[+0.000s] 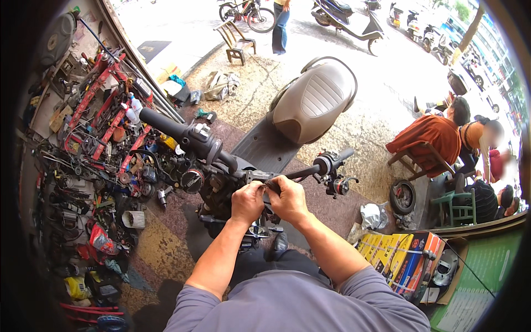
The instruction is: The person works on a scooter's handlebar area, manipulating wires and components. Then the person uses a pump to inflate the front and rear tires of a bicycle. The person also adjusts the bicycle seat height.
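An electric scooter stands in front of me, its handlebar (243,176) stripped of covers at the middle and its brown seat (316,99) pointing away. Over the handlebar's centre, my left hand (247,202) and my right hand (287,200) meet with fingers pinched together. A small dark piece shows between the fingertips; its kind is too hidden to make out. On the left is a thick black grip (161,123) with a switch block. The right bar end carries a switch housing (327,164) and a round part hanging beneath it.
Tools and scrap parts (105,182) pile up along the left wall, with red metal frames (99,99) among them. Boxes (395,257) stand at the lower right, near a loose tyre (402,197). People sit at the right; a small wooden chair (237,43) stands ahead.
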`<state>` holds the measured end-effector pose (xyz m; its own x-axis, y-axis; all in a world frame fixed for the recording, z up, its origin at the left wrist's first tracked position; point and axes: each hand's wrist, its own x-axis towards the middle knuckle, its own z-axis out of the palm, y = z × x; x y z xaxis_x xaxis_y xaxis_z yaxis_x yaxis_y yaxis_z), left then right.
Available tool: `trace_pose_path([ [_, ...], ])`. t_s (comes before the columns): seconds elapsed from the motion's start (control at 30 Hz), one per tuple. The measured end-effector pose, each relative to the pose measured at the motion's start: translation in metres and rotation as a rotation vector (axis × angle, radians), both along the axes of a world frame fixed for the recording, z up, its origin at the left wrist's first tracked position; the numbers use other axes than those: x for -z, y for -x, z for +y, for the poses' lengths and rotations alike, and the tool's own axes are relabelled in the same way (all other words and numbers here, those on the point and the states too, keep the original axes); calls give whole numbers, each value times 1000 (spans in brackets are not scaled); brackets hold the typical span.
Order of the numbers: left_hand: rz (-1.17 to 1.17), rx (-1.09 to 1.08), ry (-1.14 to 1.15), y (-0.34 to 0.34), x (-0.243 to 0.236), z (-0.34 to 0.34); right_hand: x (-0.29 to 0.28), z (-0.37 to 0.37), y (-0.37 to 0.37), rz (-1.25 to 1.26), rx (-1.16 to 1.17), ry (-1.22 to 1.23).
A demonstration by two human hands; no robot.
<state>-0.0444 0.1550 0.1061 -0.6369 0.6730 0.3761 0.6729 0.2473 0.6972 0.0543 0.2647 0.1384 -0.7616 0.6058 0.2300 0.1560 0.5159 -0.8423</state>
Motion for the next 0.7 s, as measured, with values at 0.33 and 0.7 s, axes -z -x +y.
trace_pose_path([
  [0.33,12,51,76,-1,3,-6,-2,36,13,-119,-222,-175],
  [0.7,-8,-35,131,5,4,-3,5,8,19,-24,-73,-181],
])
